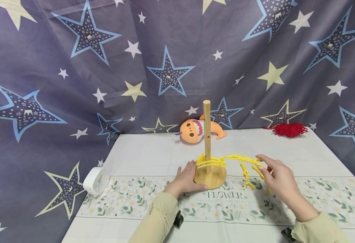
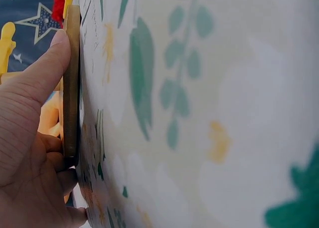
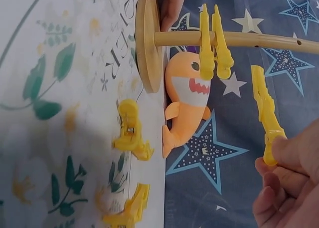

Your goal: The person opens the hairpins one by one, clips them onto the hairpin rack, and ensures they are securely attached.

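A wooden stand has a round base (image 1: 216, 179) and an upright post (image 1: 207, 135) with small holes. My left hand (image 1: 184, 180) grips the left edge of the base, with the thumb (image 2: 47, 63) laid over its rim. Two yellow plastic clips (image 3: 207, 48) sit on the lower post, side by side. My right hand (image 1: 275, 177), to the right of the stand, pinches another yellow clip (image 3: 266, 113) near one end. The free end of that clip points toward the post, apart from it. Loose yellow clips (image 1: 245, 177) lie on the table below the right hand.
An orange shark plush toy (image 1: 192, 131) lies behind the post against the starry cloth backdrop (image 1: 168, 77). A bundle of red yarn (image 1: 289, 130) is at the back right, and a white round device (image 1: 96, 181) stands at the table's left edge. A floral runner (image 1: 128, 199) crosses the table.
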Motion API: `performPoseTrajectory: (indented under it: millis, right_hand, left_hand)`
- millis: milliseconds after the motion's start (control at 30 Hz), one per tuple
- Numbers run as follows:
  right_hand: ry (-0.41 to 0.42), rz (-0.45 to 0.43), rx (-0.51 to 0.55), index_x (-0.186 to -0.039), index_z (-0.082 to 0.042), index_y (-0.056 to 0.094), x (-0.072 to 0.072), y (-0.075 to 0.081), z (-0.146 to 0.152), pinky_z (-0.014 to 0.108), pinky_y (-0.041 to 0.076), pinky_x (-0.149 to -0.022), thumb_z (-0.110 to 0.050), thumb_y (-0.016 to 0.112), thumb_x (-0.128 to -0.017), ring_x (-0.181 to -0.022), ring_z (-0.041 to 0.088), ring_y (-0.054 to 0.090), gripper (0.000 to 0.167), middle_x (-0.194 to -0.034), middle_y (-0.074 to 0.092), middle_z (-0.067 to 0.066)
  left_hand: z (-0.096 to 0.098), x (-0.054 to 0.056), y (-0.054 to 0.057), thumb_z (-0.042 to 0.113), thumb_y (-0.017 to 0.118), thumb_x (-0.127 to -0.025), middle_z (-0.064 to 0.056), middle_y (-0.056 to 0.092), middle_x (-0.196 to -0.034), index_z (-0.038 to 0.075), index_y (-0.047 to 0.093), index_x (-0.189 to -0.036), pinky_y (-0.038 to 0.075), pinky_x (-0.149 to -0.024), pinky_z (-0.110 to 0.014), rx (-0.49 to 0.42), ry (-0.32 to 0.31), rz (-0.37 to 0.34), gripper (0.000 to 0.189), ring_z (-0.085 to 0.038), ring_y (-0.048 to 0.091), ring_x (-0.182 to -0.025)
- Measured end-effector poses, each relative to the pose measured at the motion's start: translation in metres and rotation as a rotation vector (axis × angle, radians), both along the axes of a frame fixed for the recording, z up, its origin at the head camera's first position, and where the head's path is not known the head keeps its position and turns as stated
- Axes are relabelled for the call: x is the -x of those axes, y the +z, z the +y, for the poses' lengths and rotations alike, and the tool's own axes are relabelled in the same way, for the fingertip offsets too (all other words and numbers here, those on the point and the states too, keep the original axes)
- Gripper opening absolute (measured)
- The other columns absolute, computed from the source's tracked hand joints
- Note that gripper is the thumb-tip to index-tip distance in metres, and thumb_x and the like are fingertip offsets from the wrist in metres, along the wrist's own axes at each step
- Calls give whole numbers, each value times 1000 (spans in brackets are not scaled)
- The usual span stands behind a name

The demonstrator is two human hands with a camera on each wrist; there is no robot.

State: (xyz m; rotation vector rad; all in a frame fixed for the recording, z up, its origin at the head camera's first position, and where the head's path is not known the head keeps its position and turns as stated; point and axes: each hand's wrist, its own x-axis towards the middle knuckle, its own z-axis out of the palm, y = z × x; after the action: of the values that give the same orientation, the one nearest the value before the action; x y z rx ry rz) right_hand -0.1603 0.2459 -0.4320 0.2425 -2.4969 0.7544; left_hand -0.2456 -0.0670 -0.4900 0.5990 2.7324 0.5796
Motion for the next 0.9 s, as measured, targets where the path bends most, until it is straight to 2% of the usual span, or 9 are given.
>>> performPoseTrajectory:
  millis: [300,433,600,900]
  right_hand:
    - [28,-22,-13,-123,-11,66,9,-2,-11,25,27,-48,-6,70,-89,-52,10,32,34,-56,37,-6]
    - [16,-54,2,-122,-12,67,14,-2,-16,26,28,-45,-6,69,-90,-48,11,32,33,-56,37,-4]
    - [10,-52,17,-121,-11,68,20,-2,-25,25,29,-42,-5,70,-89,-43,10,32,33,-54,38,-4]
    - [-9,-72,41,-120,-12,70,29,-4,-43,25,31,-40,-7,70,-89,-42,11,36,31,-52,42,-4]
  left_hand:
    - [1,-2,1,63,72,-77,-14,15,-161,4,13,-156,4,-117,-55,-7,8,6,115,-27,11,-149]
    - [1,-2,1,62,72,-77,-15,15,-161,3,13,-156,4,-117,-56,-4,6,8,115,-28,11,-149]
    - [2,-2,1,64,72,-77,-13,15,-162,3,13,-156,4,-118,-55,1,9,4,116,-27,11,-149]
    - [1,-1,0,65,71,-76,-12,13,-162,5,11,-157,2,-118,-53,14,17,-7,117,-25,9,-149]
